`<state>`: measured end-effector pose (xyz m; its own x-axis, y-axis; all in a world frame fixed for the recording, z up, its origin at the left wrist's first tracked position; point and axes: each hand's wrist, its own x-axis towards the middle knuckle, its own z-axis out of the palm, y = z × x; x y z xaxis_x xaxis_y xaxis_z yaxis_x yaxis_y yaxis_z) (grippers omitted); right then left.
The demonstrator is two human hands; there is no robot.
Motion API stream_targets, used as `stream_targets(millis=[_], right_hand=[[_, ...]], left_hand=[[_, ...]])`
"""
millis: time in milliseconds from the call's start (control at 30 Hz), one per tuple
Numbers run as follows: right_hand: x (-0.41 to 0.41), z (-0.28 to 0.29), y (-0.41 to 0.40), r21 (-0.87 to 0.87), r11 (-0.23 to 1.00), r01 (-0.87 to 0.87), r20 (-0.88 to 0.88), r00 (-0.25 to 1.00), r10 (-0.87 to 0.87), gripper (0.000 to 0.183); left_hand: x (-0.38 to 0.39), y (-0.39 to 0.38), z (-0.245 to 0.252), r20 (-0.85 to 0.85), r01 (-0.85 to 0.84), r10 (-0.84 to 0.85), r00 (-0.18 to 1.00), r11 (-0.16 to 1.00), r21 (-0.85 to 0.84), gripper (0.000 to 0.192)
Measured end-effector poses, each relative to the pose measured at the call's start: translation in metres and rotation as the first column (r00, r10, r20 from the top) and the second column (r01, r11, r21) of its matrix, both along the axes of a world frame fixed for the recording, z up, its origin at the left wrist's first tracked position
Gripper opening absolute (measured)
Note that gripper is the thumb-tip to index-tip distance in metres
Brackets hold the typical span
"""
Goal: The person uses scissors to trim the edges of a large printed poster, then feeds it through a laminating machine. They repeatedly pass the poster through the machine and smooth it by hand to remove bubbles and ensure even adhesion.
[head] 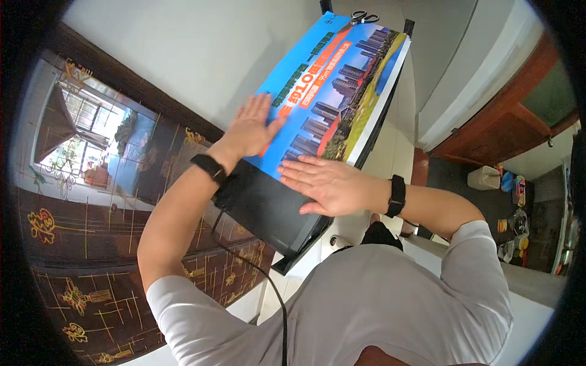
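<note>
A printed paper poster [339, 82], blue with large lettering and pictures of tall buildings, lies across a black table [270, 206]. My left hand [252, 126] rests flat on its blue left edge, fingers extended. Nearer to me, my right hand [327, 185] lies palm down over the poster's near edge, with its thumb over the bare black surface. Neither hand grips anything. Scissors [364, 18] with dark handles lie at the poster's far end. A black band is on each wrist.
A dark patterned cloth [91, 256] covers furniture at the left, with a mirror-like reflection above it. A black cable [270, 270] hangs past the table's near left corner. At the right are a reddish wooden door [503, 114] and a pale bin [484, 178].
</note>
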<state>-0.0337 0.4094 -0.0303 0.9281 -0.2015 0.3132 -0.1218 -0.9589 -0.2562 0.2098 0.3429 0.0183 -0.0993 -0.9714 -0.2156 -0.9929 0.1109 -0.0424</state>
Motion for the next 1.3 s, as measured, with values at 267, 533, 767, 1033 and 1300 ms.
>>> stream_targets(millis=[267,533,767,1033,1300], right_hand=[[0.002,0.005,0.003,0.121,0.992,0.032,-0.002,0.999,-0.032,0.076],[-0.005,0.003,-0.010,0.097,0.995,-0.033,-0.065,0.997,0.039,0.075],[-0.003,-0.003,-0.007,0.039,0.999,-0.023,0.028,0.999,0.022,0.078],[-0.001,-0.007,-0.002,0.133,0.991,0.020,0.057,0.998,-0.028,0.075],[-0.001,-0.013,0.002,0.050,0.998,0.037,0.093,0.995,-0.041,0.072]], left_hand=[[-0.054,-0.107,-0.034,-0.127,0.092,-0.100,0.987,0.993,-0.068,0.087],[-0.046,-0.122,-0.030,-0.217,-0.002,-0.004,0.976,1.000,-0.025,0.087],[-0.009,-0.077,-0.033,-0.297,-0.010,-0.024,0.955,0.993,-0.114,0.079],[0.016,0.007,-0.024,-0.152,0.206,-0.223,0.963,0.971,-0.120,0.073],[0.044,0.092,-0.012,-0.145,0.180,-0.185,0.972,0.982,-0.053,0.076]])
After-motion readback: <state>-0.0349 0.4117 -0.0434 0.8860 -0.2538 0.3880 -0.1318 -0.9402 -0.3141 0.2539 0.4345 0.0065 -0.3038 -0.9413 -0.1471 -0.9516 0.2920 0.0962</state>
